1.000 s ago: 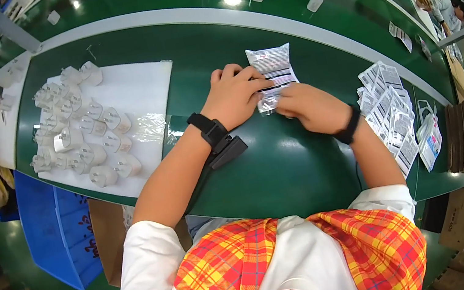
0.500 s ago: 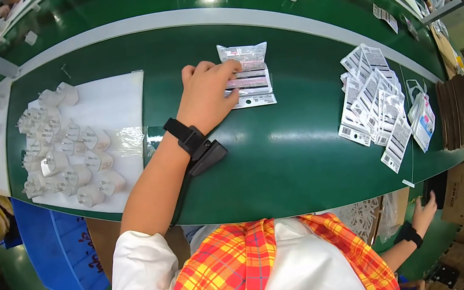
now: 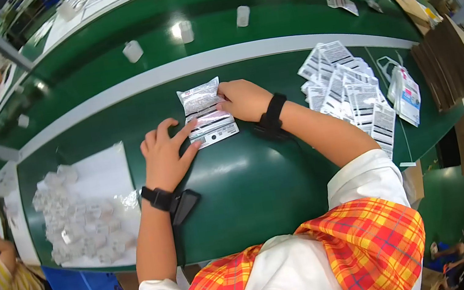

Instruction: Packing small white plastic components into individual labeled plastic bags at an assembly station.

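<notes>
white short-sleeve shirt, orange/yellow plaid vest over it; black wristband on left hand (image 3: 165, 160) and on right hand (image 3: 244, 100), left one carries a black clip-on unit

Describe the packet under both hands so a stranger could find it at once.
On the green table, just below the pale strip, lies a clear printed packet between the left hand and right hand. It lies alone, apart from the heap of packets to the right.

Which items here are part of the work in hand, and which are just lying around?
In hand:
- clear printed packet, under both hands
- left hand, fingers flat on it
- right hand, holding its right edge

Lying about:
- pile of printed packets, right
- white sheet with small white parts, left
- white cylinders beyond the pale strip
- stacked cardboard, far right
</notes>
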Demonstrator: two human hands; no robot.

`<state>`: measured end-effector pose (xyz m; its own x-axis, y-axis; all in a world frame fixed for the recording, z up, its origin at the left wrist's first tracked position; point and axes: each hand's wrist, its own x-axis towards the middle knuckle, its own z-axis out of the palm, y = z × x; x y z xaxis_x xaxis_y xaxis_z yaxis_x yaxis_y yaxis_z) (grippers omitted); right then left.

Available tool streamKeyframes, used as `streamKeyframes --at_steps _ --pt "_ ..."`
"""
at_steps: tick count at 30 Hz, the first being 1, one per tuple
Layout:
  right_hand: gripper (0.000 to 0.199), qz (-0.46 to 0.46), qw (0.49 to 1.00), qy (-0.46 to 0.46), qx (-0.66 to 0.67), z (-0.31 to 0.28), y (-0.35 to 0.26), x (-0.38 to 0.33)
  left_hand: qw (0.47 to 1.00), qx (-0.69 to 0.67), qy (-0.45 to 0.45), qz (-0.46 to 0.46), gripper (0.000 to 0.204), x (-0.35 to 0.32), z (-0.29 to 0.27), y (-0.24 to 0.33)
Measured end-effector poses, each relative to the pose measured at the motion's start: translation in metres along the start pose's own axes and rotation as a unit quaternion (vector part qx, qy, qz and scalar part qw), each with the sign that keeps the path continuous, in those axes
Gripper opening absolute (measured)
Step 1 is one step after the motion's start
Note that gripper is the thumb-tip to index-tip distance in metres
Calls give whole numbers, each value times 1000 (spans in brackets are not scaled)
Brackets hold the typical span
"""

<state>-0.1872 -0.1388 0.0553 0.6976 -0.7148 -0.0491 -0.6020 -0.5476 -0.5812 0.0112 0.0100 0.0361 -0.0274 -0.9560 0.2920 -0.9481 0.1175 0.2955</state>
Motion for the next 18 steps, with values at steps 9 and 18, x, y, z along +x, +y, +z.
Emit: streamKeyframes --at_steps 9,18 --pt "33 178 936 292 83 -169 179 -93 999 -27 -30 -13 37 19 0 -8" --pt "27 235 956 93 -151 -110 147 -301 999 -20 -30 -20 37 15 3 -10"
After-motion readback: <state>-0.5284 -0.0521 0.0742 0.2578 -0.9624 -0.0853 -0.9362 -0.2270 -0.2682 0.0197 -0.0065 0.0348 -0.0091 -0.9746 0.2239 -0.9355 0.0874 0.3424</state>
